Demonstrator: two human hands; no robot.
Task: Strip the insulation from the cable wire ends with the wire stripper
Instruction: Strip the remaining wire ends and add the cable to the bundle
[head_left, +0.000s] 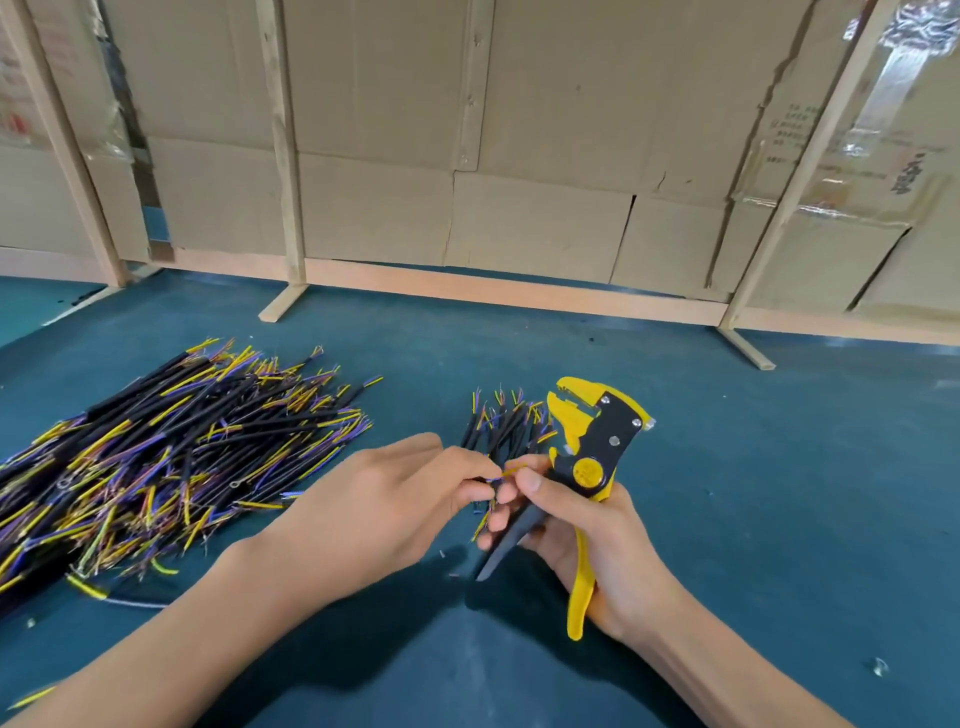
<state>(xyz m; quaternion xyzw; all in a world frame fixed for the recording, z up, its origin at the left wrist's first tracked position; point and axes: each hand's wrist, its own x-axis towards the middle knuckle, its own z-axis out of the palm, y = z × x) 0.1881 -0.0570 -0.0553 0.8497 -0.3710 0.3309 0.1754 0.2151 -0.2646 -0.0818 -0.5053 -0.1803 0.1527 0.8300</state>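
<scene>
With the left hand (395, 488) pinching a cable (491, 480) and the right hand (582, 525) gripping the wire stripper (597, 447) while fingering the yellow wire (514, 470), thin ends could slip or be misfed.

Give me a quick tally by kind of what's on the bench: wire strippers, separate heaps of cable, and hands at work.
Wire stripper: 1
Cable groups: 2, the big pile and the small bundle
Hands: 2, left hand and right hand
Total: 5

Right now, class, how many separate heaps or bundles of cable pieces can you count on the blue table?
2: a big loose heap at the left of the table, and a small bundle at the middle, behind both hands. More may lie outside the frame.
</scene>
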